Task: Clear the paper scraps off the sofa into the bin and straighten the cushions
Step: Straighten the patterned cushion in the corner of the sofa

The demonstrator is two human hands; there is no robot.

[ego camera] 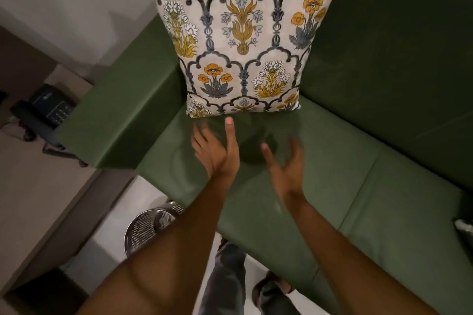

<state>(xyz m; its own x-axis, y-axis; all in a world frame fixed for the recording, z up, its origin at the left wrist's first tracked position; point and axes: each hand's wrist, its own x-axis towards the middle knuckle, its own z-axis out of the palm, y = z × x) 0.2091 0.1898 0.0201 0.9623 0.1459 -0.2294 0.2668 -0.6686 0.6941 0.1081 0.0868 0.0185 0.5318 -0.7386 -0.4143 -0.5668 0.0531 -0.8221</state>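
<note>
A floral cushion (243, 41) is standing upright in the upper middle of the frame, its lower edge sitting on the seat of a green sofa (332, 174) and its back leaning into the corner where the armrest at the left meets the backrest. Both hands are hovering just below it in the centre of the frame, apart from it and above the seat. The left hand (213, 148) is spreading its fingers loosely, thumb pointing up toward the cushion's lower edge without touching it, and it is grasping nothing. The right hand (286, 163) is lying just beside it to the right, palm turned inward, fingers released and blurred, also empty. A mesh metal bin (146, 230) is standing on the pale floor at the lower left, partly hidden behind the left forearm. At the right edge of the frame a small part of another cushion (464, 227) is showing on the seat. A dark desk telephone (43, 110) is sitting on a surface at the left edge, beyond the armrest.
</note>
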